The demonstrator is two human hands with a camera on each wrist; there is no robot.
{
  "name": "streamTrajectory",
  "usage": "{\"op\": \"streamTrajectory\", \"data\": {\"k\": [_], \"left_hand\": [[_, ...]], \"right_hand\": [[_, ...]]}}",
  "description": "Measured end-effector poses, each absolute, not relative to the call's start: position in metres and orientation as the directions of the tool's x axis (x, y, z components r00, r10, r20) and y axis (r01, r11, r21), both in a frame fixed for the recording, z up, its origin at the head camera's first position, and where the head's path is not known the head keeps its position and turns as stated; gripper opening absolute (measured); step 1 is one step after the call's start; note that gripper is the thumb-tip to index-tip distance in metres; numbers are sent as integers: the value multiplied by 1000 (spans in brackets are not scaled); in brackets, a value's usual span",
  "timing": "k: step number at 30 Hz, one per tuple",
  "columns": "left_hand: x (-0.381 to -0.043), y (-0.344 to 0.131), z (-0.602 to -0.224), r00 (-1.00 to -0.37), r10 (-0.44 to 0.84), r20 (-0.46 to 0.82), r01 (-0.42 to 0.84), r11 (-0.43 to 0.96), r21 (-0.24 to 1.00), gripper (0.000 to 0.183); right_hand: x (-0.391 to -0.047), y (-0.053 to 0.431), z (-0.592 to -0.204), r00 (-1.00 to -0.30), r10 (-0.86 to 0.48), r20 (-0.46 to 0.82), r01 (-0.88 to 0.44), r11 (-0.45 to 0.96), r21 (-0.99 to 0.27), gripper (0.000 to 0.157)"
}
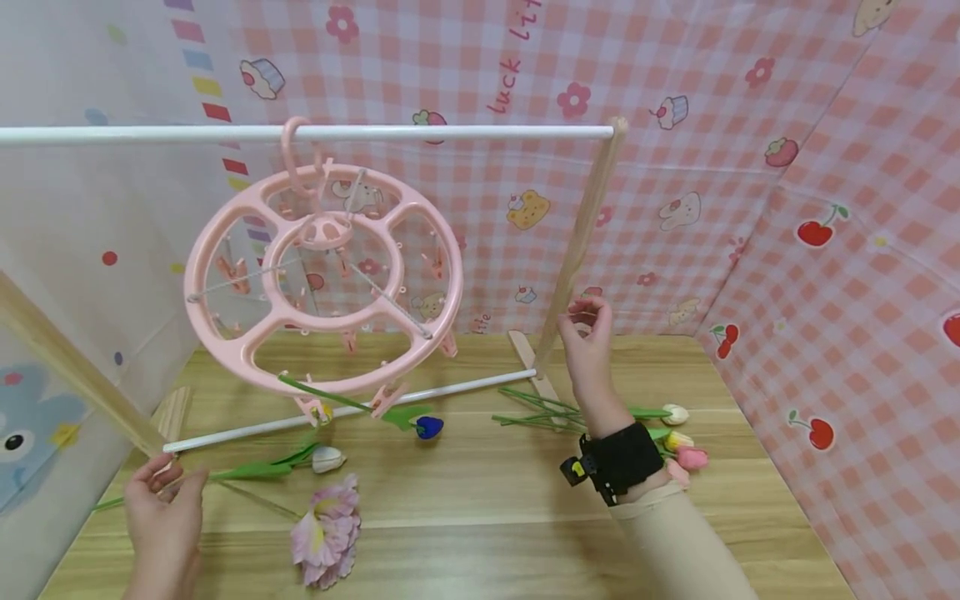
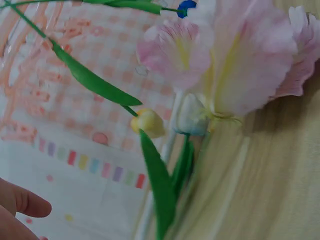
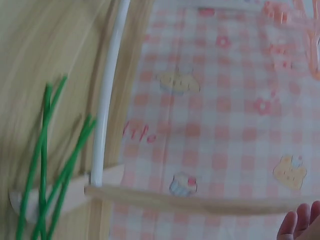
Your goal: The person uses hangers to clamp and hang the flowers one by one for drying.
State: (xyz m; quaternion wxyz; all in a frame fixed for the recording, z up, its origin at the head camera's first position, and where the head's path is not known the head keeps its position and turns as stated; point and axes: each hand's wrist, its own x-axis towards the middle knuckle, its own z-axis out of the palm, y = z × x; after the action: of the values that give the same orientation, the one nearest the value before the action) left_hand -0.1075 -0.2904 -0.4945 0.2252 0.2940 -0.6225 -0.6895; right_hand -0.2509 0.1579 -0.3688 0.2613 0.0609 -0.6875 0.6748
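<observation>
My left hand [image 1: 165, 512] hovers by the rack's left foot, above the stems of a white tulip [image 1: 327, 459] and a ruffled pink flower [image 1: 326, 533]; its thumb [image 2: 35, 202] stands apart from them in the left wrist view. Beside the rack's right wooden post [image 1: 581, 242] is my right hand [image 1: 588, 350], fingers loosely bent with nothing seen in them. A pink round clip hanger [image 1: 450, 275] hangs by its hook from the white top bar [image 1: 480, 132]. Its clips hold a blue tulip [image 1: 429, 427] and a yellow tulip [image 2: 148, 123].
Under my right forearm lie several tulips, including a white one [image 1: 675, 414] and a pink one [image 1: 692, 457], their green stems [image 3: 45, 155] crossing the rack's right foot. A white lower bar [image 1: 450, 389] spans the wooden table [image 1: 480, 550]. Patterned cloth [image 1: 637, 67] encloses it.
</observation>
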Motion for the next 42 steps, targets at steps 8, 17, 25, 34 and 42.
{"op": "streamTrajectory", "data": {"k": [8, 17, 25, 34, 42], "left_hand": [[-119, -327, -539, -640, -614, -462, -241, -410, 880, 66], [-102, -287, -478, -671, -487, -560, -381, -422, 823, 75], [-101, -284, -474, -717, -423, -555, -409, -390, 825, 84], [-101, -283, -477, -745, -342, -572, -473, -333, 815, 88], [-105, -275, -482, -772, -315, -553, -461, -322, 827, 88]], "right_hand": [[-274, 176, -374, -868, 284, 407, -385, 133, -913, 37], [-300, 194, -387, -912, 160, 378, -372, 68, -926, 45], [-310, 198, -379, -956, 102, 276, -272, 52, -961, 52], [-319, 193, -376, -950, 18, 310, -307, 95, -947, 47], [-324, 192, -378, -954, 69, 292, -292, 4, -956, 48]]}}
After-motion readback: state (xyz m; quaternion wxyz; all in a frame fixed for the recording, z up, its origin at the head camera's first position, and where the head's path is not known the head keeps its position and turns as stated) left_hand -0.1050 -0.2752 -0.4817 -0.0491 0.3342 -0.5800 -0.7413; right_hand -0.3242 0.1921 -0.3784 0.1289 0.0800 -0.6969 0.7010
